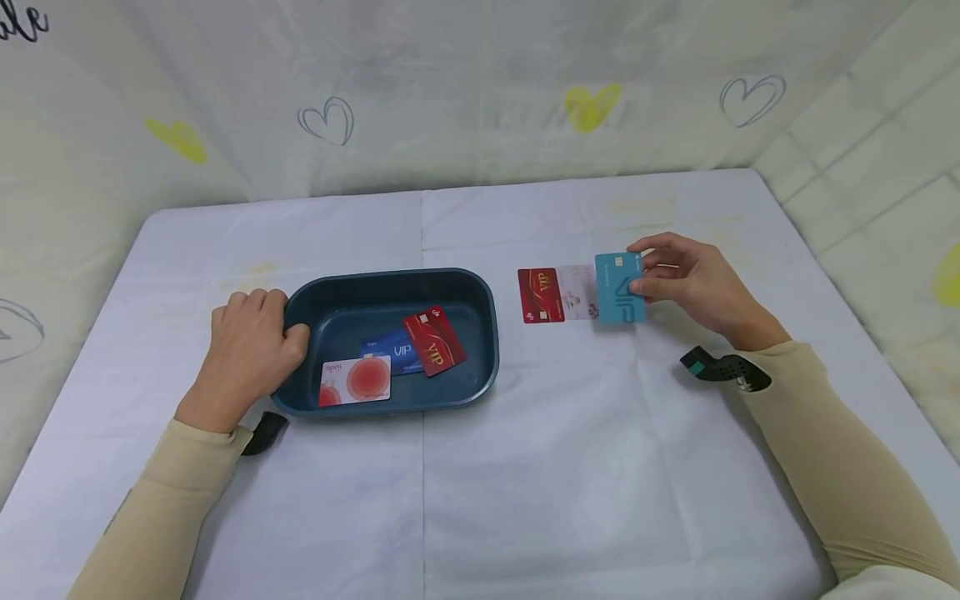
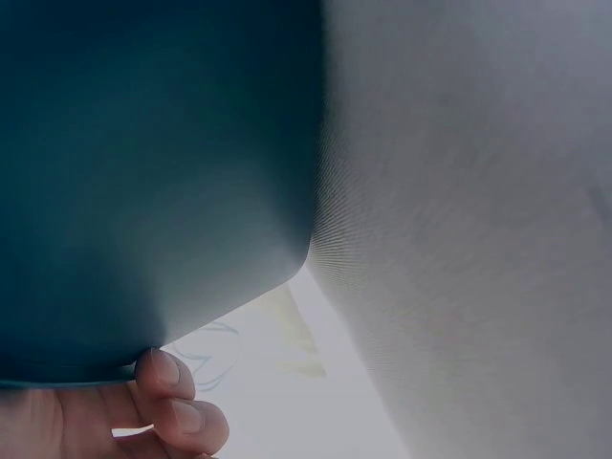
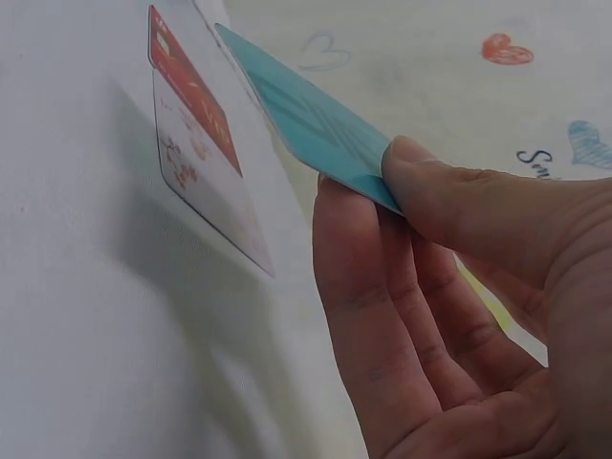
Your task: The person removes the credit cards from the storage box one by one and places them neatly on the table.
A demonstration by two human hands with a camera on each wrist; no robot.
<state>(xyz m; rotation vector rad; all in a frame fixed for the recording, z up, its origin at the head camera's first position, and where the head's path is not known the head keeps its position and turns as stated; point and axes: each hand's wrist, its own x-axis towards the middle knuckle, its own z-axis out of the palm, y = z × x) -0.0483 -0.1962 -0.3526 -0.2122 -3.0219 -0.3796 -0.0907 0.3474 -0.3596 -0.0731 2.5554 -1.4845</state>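
Observation:
My right hand pinches a light blue VIP card by its right edge; in the right wrist view the thumb and fingers of that hand hold the card above the table. Just left of it, a white patterned card lies partly under a red VIP card. My left hand grips the left rim of a dark blue tray. Inside the tray are a white card with red circles, a blue VIP card and a red card, overlapping.
A white cloth with fold lines covers the table. Behind the table's far edge hangs a pale sheet with yellow and outlined hearts. Dark straps are at both wrists.

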